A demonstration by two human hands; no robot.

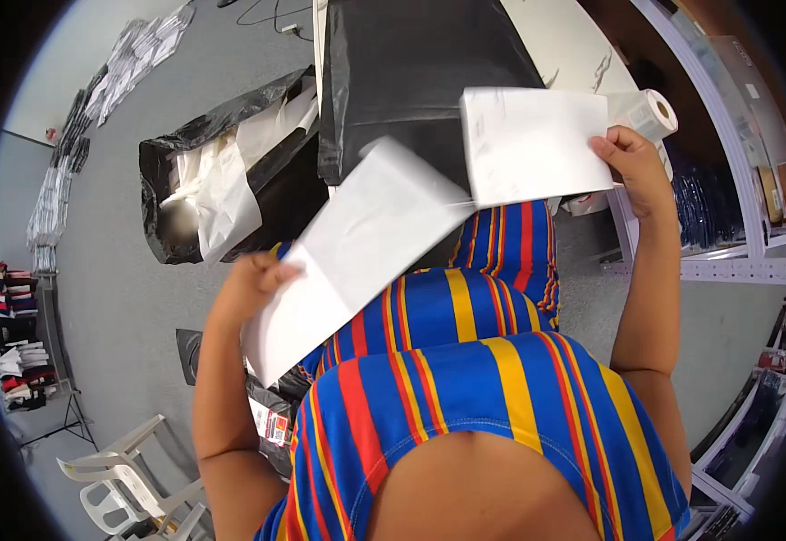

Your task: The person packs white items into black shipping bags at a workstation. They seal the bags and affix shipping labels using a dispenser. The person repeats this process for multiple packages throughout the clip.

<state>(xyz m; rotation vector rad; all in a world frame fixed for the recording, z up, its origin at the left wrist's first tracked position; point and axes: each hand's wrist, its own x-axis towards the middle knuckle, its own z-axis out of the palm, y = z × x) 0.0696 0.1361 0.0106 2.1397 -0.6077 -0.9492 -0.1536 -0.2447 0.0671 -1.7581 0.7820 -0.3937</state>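
My left hand (262, 275), a little blurred, pinches the near end of a long white paper sheet (375, 225), partly greyish and tilted across my lap. Its far corner is smeared by motion. My right hand (632, 162) grips the right edge of another white sheet (537, 144), thumb on top, fingers behind. The two sheets meet or overlap near the middle; I cannot tell whether they are joined there. Below the sheets is a surface covered in black plastic (429, 72). Beside my right hand lies a white roll (653, 113) with a cardboard core.
On the floor to the left, a black plastic bag (163, 153) holds crumpled white paper. White plastic chairs (132, 469) stand at lower left. Stacked packages (136, 63) line the left wall, with folded clothes (23, 343) nearer. White metal shelving (726, 117) rises on the right.
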